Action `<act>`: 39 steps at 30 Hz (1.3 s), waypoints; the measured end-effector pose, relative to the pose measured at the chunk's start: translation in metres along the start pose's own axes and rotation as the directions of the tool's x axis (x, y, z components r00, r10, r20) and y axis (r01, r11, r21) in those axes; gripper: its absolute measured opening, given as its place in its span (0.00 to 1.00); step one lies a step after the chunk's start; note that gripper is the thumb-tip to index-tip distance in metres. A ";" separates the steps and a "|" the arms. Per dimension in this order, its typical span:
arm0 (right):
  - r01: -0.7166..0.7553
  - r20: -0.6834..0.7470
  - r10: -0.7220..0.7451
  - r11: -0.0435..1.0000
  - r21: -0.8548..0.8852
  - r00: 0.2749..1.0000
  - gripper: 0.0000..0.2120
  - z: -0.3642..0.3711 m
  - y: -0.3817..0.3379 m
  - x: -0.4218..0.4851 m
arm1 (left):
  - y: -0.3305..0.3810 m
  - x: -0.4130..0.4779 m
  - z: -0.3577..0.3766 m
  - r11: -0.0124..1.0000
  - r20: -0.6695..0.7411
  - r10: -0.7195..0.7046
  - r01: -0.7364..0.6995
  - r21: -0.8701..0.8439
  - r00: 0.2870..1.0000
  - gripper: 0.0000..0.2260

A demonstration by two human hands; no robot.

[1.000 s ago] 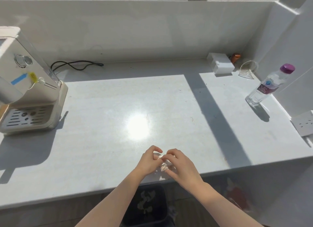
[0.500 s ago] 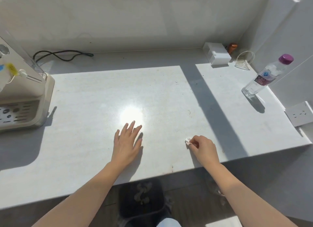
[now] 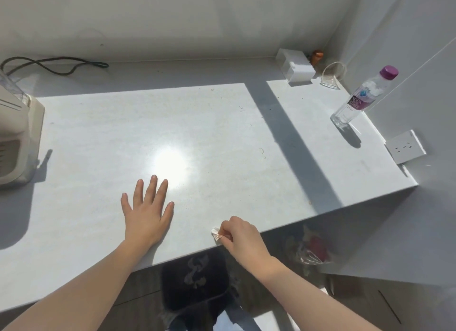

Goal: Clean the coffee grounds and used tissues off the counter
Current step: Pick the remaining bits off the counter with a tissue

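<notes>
My right hand (image 3: 240, 237) pinches a small crumpled, stained tissue (image 3: 216, 233) at the front edge of the white counter (image 3: 222, 138). My left hand (image 3: 148, 207) lies flat on the counter, palm down, fingers spread, holding nothing. A few dark coffee specks (image 3: 241, 108) dot the counter toward the back right. Below the counter edge, between my arms, stands a black waste bin (image 3: 195, 281) with crumpled tissues inside.
A beige coffee machine (image 3: 14, 138) stands at the left edge, its black cable (image 3: 56, 64) along the back wall. At the back right are a white box (image 3: 296, 68), a tipped clear glass (image 3: 333, 75) and a purple-capped bottle (image 3: 362, 96). A wall socket (image 3: 406, 149) is on the right.
My hands parted from a joint hold on the tissue. The left hand went flat on the counter; the right hand carried the tissue right, then back to the front edge above the bin.
</notes>
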State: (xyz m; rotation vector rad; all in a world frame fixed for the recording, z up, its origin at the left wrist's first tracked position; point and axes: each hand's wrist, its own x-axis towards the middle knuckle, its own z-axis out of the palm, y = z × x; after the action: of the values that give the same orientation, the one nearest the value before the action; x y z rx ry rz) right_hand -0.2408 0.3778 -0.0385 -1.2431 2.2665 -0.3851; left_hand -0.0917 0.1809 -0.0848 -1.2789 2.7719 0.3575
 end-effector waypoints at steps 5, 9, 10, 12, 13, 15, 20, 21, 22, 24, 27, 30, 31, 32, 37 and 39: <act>-0.292 -0.224 0.300 0.954 0.072 0.927 0.09 -0.038 0.046 0.007 | -0.026 0.003 -0.006 0.991 -0.030 0.130 -0.129 0.022 0.991 0.26; -0.453 -0.320 0.483 0.875 0.168 0.815 0.05 -0.052 0.059 0.014 | -0.026 0.003 -0.004 0.993 -0.039 0.118 -0.118 -0.013 0.992 0.26; -0.454 -0.313 0.478 0.878 0.151 0.821 0.05 -0.048 0.053 0.014 | -0.027 0.003 -0.003 0.993 -0.036 0.118 -0.119 -0.024 0.992 0.26; -0.388 -0.269 0.398 0.917 0.091 0.877 0.06 -0.031 0.028 0.015 | -0.028 0.004 -0.003 0.992 -0.032 0.119 -0.120 -0.031 0.992 0.26; -0.330 -0.228 0.334 0.942 0.058 0.915 0.06 -0.019 0.011 0.017 | -0.028 0.005 -0.003 0.993 -0.030 0.117 -0.118 -0.031 0.993 0.26; -0.173 -0.126 0.175 0.985 0.025 0.976 0.06 0.007 -0.030 0.022 | -0.028 0.004 -0.004 0.992 -0.027 0.118 -0.119 -0.033 0.993 0.26; 0.121 0.083 -0.121 0.993 0.000 0.989 0.07 0.040 -0.086 0.019 | -0.028 0.005 -0.019 0.983 -0.015 0.145 -0.146 -0.111 0.989 0.28; 0.109 0.067 -0.111 0.994 0.025 0.992 0.07 0.034 -0.078 0.020 | -0.035 0.006 -0.022 0.980 -0.012 0.171 -0.172 -0.097 0.985 0.28; 0.076 0.040 -0.077 0.996 0.035 0.996 0.07 0.026 -0.066 0.022 | -0.048 0.006 -0.025 0.981 -0.014 0.175 -0.175 -0.078 0.985 0.29; -0.048 -0.057 0.048 0.999 0.004 0.997 0.07 0.001 -0.035 0.030 | -0.083 0.002 -0.028 0.994 -0.031 0.075 -0.078 -0.076 0.997 0.29; -0.264 -0.242 0.268 0.963 0.050 0.932 0.07 -0.040 0.016 0.050 | -0.117 -0.011 -0.026 0.997 -0.032 -0.025 0.022 -0.072 0.999 0.29; -0.410 -0.345 0.441 0.898 0.163 0.829 0.08 -0.060 0.038 0.081 | -0.116 -0.012 -0.025 0.995 -0.038 -0.028 0.024 -0.100 0.999 0.27; -0.430 -0.359 0.473 0.881 0.197 0.805 0.07 -0.062 0.036 0.095 | -0.115 -0.010 -0.025 0.993 -0.038 -0.027 0.022 -0.112 0.999 0.26; -0.433 -0.365 0.484 0.875 0.218 0.795 0.06 -0.062 0.030 0.109 | -0.115 -0.010 -0.025 0.993 -0.040 -0.024 0.019 -0.119 0.999 0.26; -0.278 -0.316 0.320 0.945 0.171 0.893 0.05 -0.040 -0.034 0.160 | -0.119 -0.010 -0.024 0.989 -0.055 -0.007 -0.001 -0.147 0.998 0.26; -0.169 -0.249 0.200 0.975 0.143 0.948 0.05 -0.021 -0.074 0.169 | -0.119 -0.010 -0.024 0.987 -0.067 0.006 -0.017 -0.161 0.998 0.27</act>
State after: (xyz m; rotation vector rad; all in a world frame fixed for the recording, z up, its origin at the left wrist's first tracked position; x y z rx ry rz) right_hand -0.2758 0.1954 -0.0371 -0.9554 2.5146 -0.6375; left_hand 0.0056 0.1078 -0.0820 -1.3318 2.8581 0.5615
